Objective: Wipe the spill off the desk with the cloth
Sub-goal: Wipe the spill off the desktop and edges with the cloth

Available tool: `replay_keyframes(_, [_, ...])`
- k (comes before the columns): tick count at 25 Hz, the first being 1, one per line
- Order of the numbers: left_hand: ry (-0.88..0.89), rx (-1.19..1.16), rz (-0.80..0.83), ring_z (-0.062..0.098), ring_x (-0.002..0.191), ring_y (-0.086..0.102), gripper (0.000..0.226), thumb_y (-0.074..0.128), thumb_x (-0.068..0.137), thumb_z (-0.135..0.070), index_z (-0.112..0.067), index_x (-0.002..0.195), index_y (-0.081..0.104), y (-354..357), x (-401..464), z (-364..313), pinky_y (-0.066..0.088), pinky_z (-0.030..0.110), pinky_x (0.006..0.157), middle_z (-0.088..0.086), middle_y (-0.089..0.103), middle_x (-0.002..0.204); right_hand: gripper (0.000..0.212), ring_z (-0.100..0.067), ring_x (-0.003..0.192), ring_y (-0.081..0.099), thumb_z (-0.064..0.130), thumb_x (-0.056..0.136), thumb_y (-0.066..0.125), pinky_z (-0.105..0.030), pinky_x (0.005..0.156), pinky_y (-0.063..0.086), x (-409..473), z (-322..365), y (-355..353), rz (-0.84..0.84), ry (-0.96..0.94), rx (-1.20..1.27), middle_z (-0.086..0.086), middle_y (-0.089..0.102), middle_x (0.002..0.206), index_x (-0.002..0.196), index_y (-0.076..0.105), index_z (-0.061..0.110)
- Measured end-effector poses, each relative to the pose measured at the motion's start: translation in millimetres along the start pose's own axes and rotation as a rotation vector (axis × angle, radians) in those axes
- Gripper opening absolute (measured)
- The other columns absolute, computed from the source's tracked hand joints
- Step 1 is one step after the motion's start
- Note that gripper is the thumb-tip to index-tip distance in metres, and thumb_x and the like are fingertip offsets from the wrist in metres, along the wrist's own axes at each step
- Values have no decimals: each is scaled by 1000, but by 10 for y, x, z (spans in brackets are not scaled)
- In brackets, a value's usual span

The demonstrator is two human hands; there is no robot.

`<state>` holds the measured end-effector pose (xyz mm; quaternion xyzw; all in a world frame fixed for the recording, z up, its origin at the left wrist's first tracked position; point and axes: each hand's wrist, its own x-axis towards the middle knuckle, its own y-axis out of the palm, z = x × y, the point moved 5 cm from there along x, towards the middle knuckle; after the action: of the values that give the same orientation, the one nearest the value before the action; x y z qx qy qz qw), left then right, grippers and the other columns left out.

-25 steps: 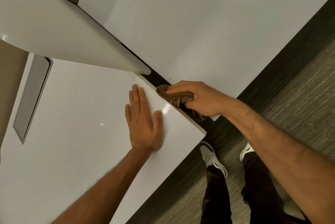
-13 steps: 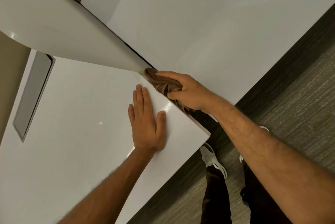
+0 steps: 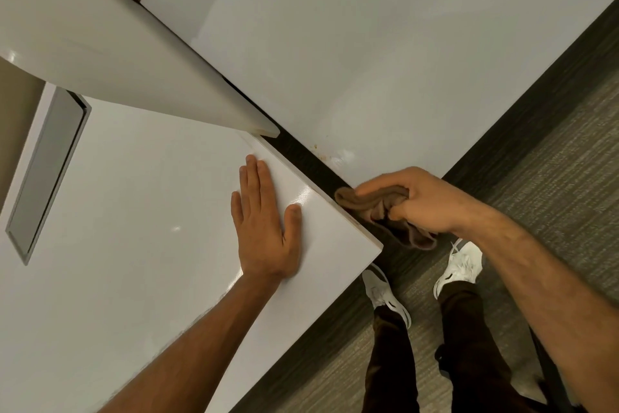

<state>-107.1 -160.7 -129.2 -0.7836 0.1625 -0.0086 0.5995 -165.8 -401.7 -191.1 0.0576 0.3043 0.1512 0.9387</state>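
My left hand [image 3: 266,221] lies flat, fingers apart, on the glossy white desk [image 3: 134,245] close to its right edge. My right hand [image 3: 422,200] grips a bunched brown cloth [image 3: 375,206] against that desk edge, just short of the corner. Part of the cloth hangs below my fist over the dark gap. On the neighbouring white desk [image 3: 402,61] a few small brownish specks [image 3: 323,151] and a wet sheen lie near the edge, above the cloth.
A white divider panel [image 3: 117,54] rises between the two desks and ends in a point near the gap. A grey rectangular cable hatch [image 3: 47,171] is set into the desk's left side. Carpet and my white shoes [image 3: 459,265] lie below right.
My right hand has slid the cloth back down the desk edge, from the divider's tip towards the corner. The left hand has stayed flat in place.
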Motion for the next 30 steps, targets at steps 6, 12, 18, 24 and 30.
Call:
replay_keyframes(6, [9, 14, -17, 12, 163, -3, 77, 24, 104, -58, -24, 168, -2, 0, -7, 3, -12, 26, 129, -10, -4, 177, 72, 4, 116, 61, -14, 83, 56, -5, 89, 47, 346, 492, 225, -88, -129, 148, 18, 67, 130, 134, 62, 35])
replay_keyframes(12, [36, 17, -43, 13, 164, -3, 71, 19, 107, -53, -22, 168, 1, 15, -2, 39, -9, 28, 130, -7, -3, 177, 76, -14, 135, 49, -16, 87, 46, -24, 111, 41, 624, 735, 527, -41, -175, 124, 5, 50, 152, 147, 49, 29])
replay_keyframes(18, [40, 17, -35, 14, 164, -4, 71, 25, 106, -47, -22, 168, 0, 17, 7, 58, -10, 28, 130, -9, -5, 177, 81, 3, 133, 50, -22, 82, 44, -21, 115, 36, -15, 366, 396, -21, -126, 178, 21, 54, 145, 131, 63, 40])
replay_keyframes(24, [12, 7, -23, 13, 163, -3, 72, 26, 106, -46, -21, 168, 1, -12, -11, -7, -11, 27, 129, -7, -3, 177, 77, 1, 116, 65, -26, 78, 48, -13, 98, 49, -747, -72, 299, -62, -48, 301, 14, 69, 129, 116, 74, 36])
replay_keyframes(30, [55, -21, 17, 15, 164, -2, 73, 29, 106, -45, -21, 168, 0, 114, -107, -109, -9, 29, 130, -7, -4, 177, 76, 6, 119, 60, -16, 84, 48, -4, 94, 44, -352, 395, 102, -229, -131, 246, 24, 64, 133, 131, 62, 42])
